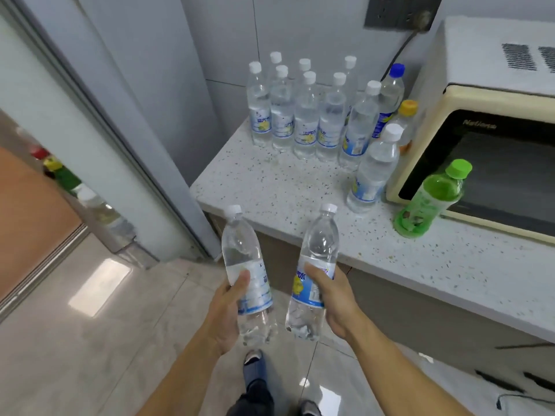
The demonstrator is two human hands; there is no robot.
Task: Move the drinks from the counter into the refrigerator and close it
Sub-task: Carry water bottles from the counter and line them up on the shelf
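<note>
Each hand's fingers were wrapped tight round a clear ribbed plastic bottle: the left hand (228,310) held one bottle (247,271), the right hand (333,298) another bottle (315,271), both before the speckled stone counter (270,187). More white-capped bottles (306,115) with blue-and-yellow labels stood there, beside a cream microwave (468,121) whose lettering was blurred.

The water bottles (309,115) are clear, glossy plastic with printed paper-like labels; the green bottle (429,199) is translucent plastic. The counter (270,181) looks like smooth speckled stone, the floor tiles (99,295) polished and reflective, the microwave (492,55) matt cream with a dark glossy door
</note>
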